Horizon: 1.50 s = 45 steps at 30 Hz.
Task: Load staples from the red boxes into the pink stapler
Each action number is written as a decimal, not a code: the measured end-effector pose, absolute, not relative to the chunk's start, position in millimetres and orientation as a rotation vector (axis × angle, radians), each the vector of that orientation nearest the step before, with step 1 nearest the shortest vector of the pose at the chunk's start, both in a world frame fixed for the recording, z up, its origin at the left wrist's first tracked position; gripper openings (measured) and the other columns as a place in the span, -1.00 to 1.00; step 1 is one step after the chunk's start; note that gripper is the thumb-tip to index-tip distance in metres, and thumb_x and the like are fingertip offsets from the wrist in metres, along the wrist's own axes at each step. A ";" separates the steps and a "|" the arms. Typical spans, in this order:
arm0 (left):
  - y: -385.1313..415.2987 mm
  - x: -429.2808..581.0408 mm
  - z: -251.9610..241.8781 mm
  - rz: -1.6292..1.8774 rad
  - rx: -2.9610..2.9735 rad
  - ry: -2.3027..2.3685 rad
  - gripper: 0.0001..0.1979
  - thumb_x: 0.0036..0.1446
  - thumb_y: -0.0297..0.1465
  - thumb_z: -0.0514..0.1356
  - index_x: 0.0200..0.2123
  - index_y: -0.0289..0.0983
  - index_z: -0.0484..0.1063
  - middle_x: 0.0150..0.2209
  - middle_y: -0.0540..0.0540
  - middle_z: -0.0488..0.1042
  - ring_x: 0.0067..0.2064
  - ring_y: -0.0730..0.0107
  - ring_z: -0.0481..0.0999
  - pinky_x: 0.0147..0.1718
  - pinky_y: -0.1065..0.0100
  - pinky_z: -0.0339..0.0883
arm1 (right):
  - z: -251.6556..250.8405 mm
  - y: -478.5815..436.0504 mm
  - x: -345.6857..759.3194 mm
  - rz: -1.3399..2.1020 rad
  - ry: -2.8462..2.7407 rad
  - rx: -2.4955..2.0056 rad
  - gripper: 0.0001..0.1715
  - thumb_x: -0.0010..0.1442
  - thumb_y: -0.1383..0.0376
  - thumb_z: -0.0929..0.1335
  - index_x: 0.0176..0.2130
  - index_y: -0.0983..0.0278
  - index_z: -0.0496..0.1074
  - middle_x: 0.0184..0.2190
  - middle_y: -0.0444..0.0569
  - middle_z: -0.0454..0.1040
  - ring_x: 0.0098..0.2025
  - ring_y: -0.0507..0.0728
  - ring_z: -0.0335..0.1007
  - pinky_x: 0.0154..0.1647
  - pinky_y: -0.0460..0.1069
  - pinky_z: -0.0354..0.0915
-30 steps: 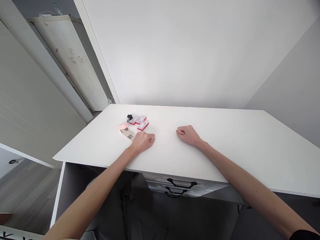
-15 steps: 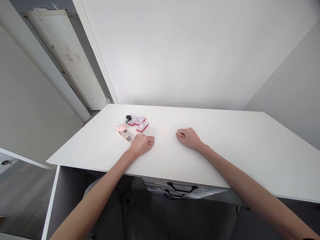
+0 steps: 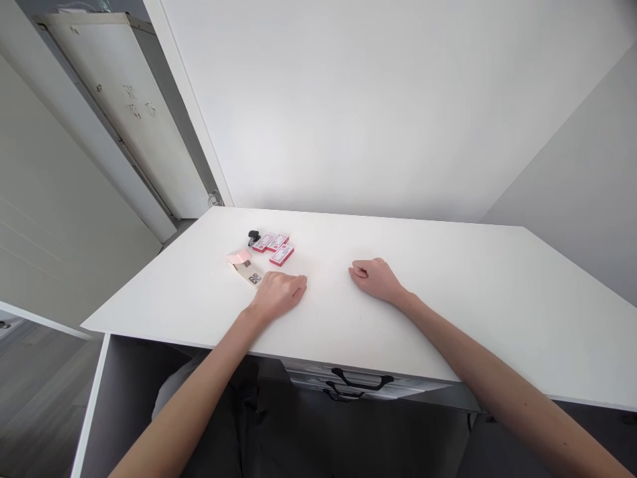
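Observation:
My left hand (image 3: 279, 293) rests on the white table, closed, its fingers curled down. Just beyond it lies a cream box with a pink flap (image 3: 245, 267), partly hidden by the hand. Three small red-and-white boxes (image 3: 282, 255) lie close together past the hand, and a small black object (image 3: 253, 236) is beside them at the left. To the right, my right hand (image 3: 375, 277) rests on the tabletop as a loose fist, with nothing visible in it and no object near it.
The white table (image 3: 448, 318) meets a white wall (image 3: 373, 99) at the back. Drawers with black handles (image 3: 362, 380) are under the front edge. A pale cabinet (image 3: 119, 99) stands beyond the left end.
The fingers of my left hand have turned down a little, the thumb side showing less. The view has shifted slightly; my right hand stays a fist and the boxes lie as before.

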State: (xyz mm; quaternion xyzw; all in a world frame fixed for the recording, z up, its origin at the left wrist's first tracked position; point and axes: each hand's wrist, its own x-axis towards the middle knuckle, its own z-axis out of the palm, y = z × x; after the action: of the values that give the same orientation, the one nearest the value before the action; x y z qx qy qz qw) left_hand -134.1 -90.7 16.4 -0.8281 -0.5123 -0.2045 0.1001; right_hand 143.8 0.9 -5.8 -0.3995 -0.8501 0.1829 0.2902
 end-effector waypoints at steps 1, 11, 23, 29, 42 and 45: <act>-93.4 -132.4 19.5 -0.630 -2.404 -1.443 -0.68 0.10 -0.61 0.06 -0.60 -0.21 0.03 -0.66 0.05 0.09 -0.55 0.38 -0.05 -0.45 0.26 -0.14 | -5.9 0.8 143.6 0.486 -2.270 -1.065 -0.59 0.20 0.30 0.25 -0.46 0.20 -0.15 -0.57 -0.23 -0.16 -0.44 0.07 -0.33 -0.39 0.02 -0.19; -102.7 -149.4 72.6 -0.923 -1.714 -1.751 -0.87 0.23 -0.37 0.22 -0.14 -0.20 0.48 0.09 -0.31 0.47 0.18 -0.17 0.31 0.08 -0.08 0.14 | -6.3 0.0 143.1 0.485 -2.277 -1.072 -0.59 0.22 0.29 0.24 -0.46 0.20 -0.14 -0.57 -0.23 -0.15 -0.45 0.07 -0.32 -0.39 0.01 -0.18; -110.9 -186.8 52.0 -0.926 -1.701 -2.182 -0.61 0.40 -0.23 0.06 0.17 -0.30 0.37 0.11 -0.36 0.54 0.20 -0.16 0.47 0.16 -0.08 0.28 | -6.5 0.6 143.0 0.480 -2.281 -1.079 -0.59 0.21 0.29 0.24 -0.46 0.20 -0.15 -0.57 -0.22 -0.15 -0.45 0.07 -0.32 -0.39 0.01 -0.18; -113.2 -191.0 57.2 -1.081 -1.700 -2.155 -0.63 0.44 -0.19 0.02 0.14 -0.23 0.42 -0.04 -0.22 0.60 -0.05 0.03 0.59 -0.07 0.11 0.42 | -4.5 -0.5 142.4 0.487 -2.283 -1.091 -0.60 0.24 0.28 0.23 -0.46 0.20 -0.14 -0.57 -0.22 -0.14 -0.46 0.07 -0.31 -0.39 0.01 -0.18; -134.0 -142.4 105.5 -1.890 -1.759 -1.948 -0.67 0.42 -0.08 0.14 0.06 -0.15 0.46 0.15 -0.15 0.58 0.15 0.20 0.58 0.03 0.18 0.55 | 8.4 -12.5 134.8 0.809 -2.144 -1.049 -0.53 0.26 0.25 0.31 -0.48 0.19 -0.09 -0.57 -0.24 -0.08 -0.49 0.04 -0.24 -0.44 -0.01 -0.15; -126.6 -132.2 113.8 -2.084 -1.984 -1.889 -0.62 0.41 -0.02 0.13 0.05 -0.16 0.46 0.20 -0.20 0.54 0.22 0.13 0.54 0.03 0.13 0.59 | 13.1 -13.4 133.2 1.002 -1.935 -1.059 -0.55 0.31 0.12 0.36 -0.45 0.17 0.05 -0.53 -0.23 0.08 -0.48 0.03 -0.09 -0.46 -0.03 -0.07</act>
State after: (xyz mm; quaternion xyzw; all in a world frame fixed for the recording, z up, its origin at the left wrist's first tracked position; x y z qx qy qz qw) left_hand -132.2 -126.6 113.8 -0.5700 -0.5426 -0.5986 -0.1494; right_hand 133.2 -13.4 13.1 -0.4092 -0.7477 0.3872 0.3515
